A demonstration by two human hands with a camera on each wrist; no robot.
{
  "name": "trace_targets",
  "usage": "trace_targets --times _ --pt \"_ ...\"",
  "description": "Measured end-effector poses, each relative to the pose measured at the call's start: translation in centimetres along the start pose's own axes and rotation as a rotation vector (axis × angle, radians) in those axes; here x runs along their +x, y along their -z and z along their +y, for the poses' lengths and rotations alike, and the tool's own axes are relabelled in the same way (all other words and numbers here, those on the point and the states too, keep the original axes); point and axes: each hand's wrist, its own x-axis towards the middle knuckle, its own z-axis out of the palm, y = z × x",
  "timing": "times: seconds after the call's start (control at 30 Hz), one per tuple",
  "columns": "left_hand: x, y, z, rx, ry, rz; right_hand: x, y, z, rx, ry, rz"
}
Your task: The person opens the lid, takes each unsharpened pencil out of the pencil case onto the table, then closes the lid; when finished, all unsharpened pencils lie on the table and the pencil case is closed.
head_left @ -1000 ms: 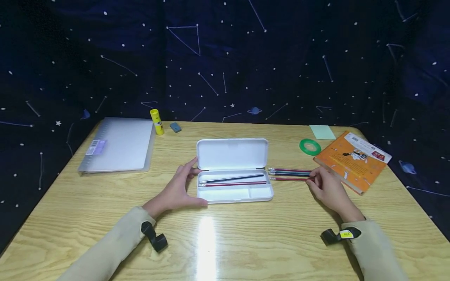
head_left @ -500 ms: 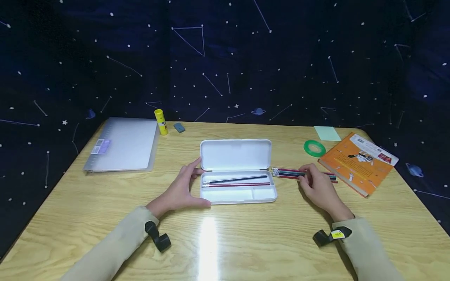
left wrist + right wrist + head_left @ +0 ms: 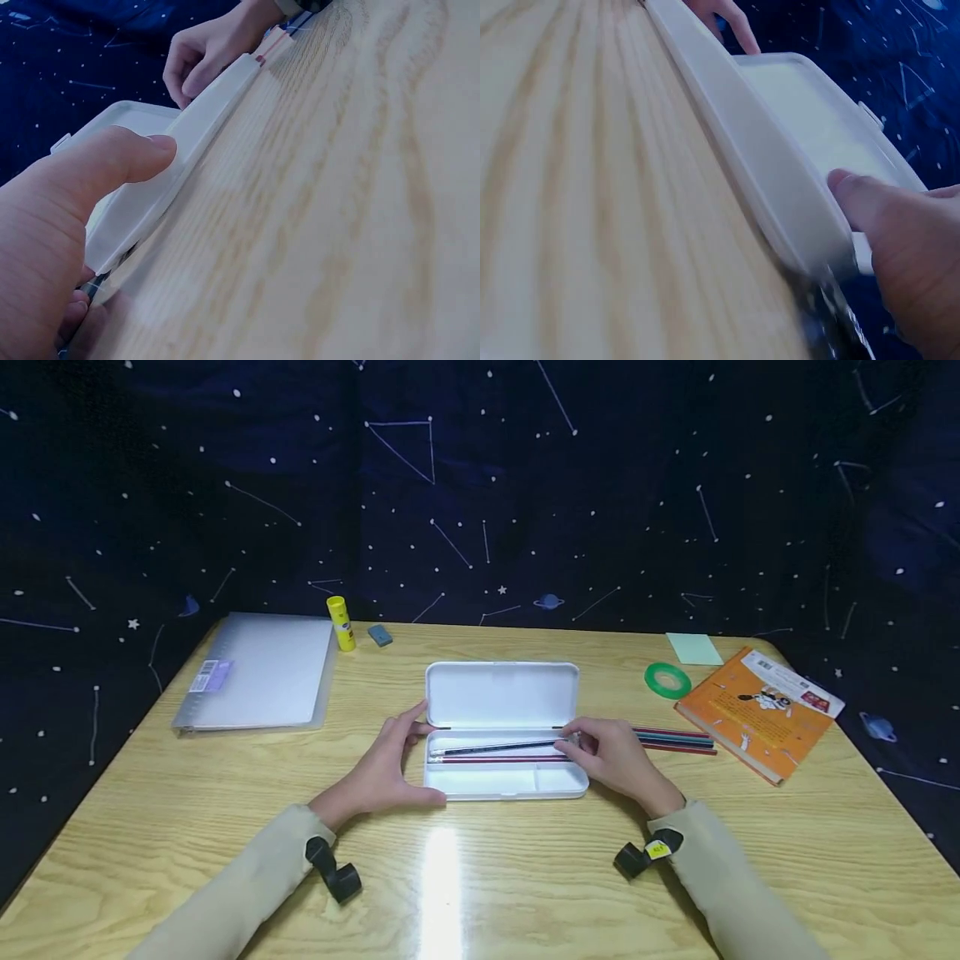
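A white pencil case (image 3: 502, 693) lies with its lid raised, holding a dark pencil (image 3: 495, 748) and a red pencil (image 3: 495, 760) in its long compartment. My left hand (image 3: 382, 772) grips the case's left end, the thumb along the front wall and the fingers behind. At the right end is my right hand (image 3: 615, 758), thumb and bent fingers over the rim by the dark pencil's end; whether they pinch it is hidden. In the right wrist view, the thumb (image 3: 862, 199) reaches over the case's wall. Several more pencils (image 3: 678, 741) lie on the table, partly behind this hand.
An orange book (image 3: 757, 714), a green tape roll (image 3: 667, 680) and pale green sticky notes (image 3: 693, 649) lie at the right. At back left are a clear-covered notebook (image 3: 262, 672), a yellow glue stick (image 3: 341, 623) and a blue-grey eraser (image 3: 380, 635).
My right hand has moved left from the pencils on the table to the case's right end; those pencils stay behind. Earlier it slid them slightly. My left hand keeps its place.
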Motion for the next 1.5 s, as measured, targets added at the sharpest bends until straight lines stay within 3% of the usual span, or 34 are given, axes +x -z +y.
trace_targets --times 0.3,0.43,0.57,0.7,1.0,1.17,1.5 --pt "0.2 -0.1 -0.2 0.012 0.01 -0.007 2.7 -1.1 -2.1 -0.083 -0.018 -0.18" --pt "0.2 0.0 -0.1 0.006 0.014 -0.005 3.8 -1.8 -2.7 -0.088 0.014 -0.254" --pt "0.2 0.0 0.0 0.004 0.004 -0.011 4.4 -2.2 -3.0 -0.116 0.054 -0.287" --pt "0.1 0.1 0.1 0.006 0.015 -0.015 4.6 -2.3 -3.3 -0.134 0.041 -0.294" --pt "0.1 0.1 0.0 0.005 0.02 -0.014 3.7 -0.9 -3.8 -0.113 -0.045 -0.236" --pt "0.4 0.0 0.0 0.004 0.026 -0.013 1.7 1.0 -1.6 -0.121 -0.102 -0.185" --pt "0.2 0.0 -0.1 -0.004 0.017 -0.011 -4.1 5.0 2.6 -0.194 -0.111 0.015"
